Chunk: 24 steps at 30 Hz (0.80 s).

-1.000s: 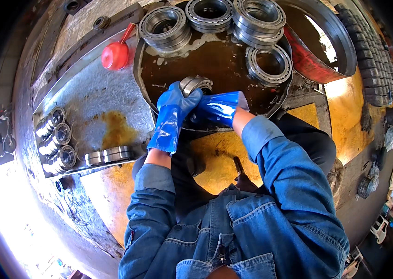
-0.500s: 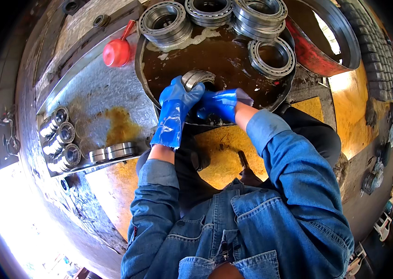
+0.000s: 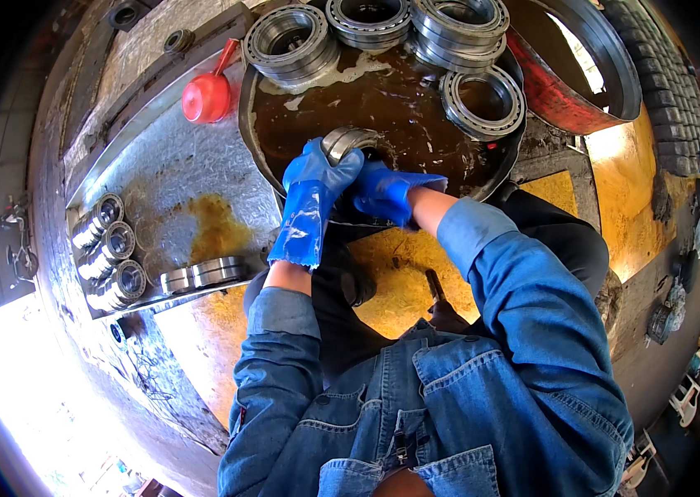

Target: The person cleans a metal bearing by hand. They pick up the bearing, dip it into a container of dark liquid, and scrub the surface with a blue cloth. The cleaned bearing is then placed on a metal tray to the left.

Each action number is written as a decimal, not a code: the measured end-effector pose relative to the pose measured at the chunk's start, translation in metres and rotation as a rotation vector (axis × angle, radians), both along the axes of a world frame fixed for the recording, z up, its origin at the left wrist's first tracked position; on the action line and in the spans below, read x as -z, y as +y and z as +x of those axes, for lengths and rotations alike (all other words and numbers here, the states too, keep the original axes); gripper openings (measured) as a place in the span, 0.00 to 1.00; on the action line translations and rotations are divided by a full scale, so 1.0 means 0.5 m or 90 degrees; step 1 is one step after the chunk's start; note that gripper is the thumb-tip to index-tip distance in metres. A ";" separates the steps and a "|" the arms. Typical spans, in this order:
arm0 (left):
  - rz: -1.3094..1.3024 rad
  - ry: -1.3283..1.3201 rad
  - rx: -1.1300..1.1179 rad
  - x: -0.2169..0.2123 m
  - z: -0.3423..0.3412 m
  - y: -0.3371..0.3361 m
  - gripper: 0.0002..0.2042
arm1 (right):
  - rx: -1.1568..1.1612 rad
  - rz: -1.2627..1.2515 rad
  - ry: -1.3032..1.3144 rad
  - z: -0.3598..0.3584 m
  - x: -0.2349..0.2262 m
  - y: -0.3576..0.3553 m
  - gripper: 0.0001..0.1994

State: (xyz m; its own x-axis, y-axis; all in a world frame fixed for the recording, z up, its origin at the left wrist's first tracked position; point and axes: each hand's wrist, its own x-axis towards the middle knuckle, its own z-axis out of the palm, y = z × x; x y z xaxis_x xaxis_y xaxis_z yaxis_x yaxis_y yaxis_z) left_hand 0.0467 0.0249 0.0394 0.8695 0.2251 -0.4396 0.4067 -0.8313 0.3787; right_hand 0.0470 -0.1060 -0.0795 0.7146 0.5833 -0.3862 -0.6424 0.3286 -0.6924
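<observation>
A steel bearing (image 3: 350, 142) is held on edge at the near side of a round basin (image 3: 252, 157) of dark brown liquid. My gloved left hand (image 3: 317, 171) is closed round the bearing's left side, the thumb lying across its near face. Just right of it, my gloved right hand (image 3: 385, 189) is against the near side of the bearing. Its fingers are hidden, so I cannot see whether it grips anything. Both gloves are blue and wet. Larger bearings stand along the basin's far edge, among them a bearing ring (image 3: 484, 103) at the right.
Left of the basin, a metal tray (image 3: 159, 178) carries rows of small bearings (image 3: 110, 248) and two rings (image 3: 201, 275) by its near edge. A red ladle (image 3: 207, 98) lies on its far part. A large red-sided metal ring (image 3: 553, 91) stands right of the basin.
My right hand has shifted slightly left and its wrist has turned, bringing it closer against the bearing. My left hand keeps its hold in nearly the same place.
</observation>
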 end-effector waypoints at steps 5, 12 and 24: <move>-0.002 0.009 -0.028 -0.002 -0.004 0.005 0.50 | -0.208 -0.145 0.031 0.011 -0.119 -0.093 0.12; -0.049 0.021 -0.033 -0.019 0.002 -0.005 0.45 | -0.160 -0.625 -0.784 -0.011 -0.058 -0.005 0.16; -0.139 -0.031 -0.025 0.008 0.016 0.003 0.37 | -0.537 -0.914 -0.812 0.010 -0.232 -0.152 0.16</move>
State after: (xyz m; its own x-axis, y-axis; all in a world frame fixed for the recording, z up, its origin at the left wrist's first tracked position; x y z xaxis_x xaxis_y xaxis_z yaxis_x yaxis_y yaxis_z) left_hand 0.0546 0.0265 0.0354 0.8833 0.1632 -0.4394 0.4142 -0.7108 0.5685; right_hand 0.0522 -0.1821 0.0365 0.6693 0.6391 -0.3789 0.6118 -0.7634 -0.2070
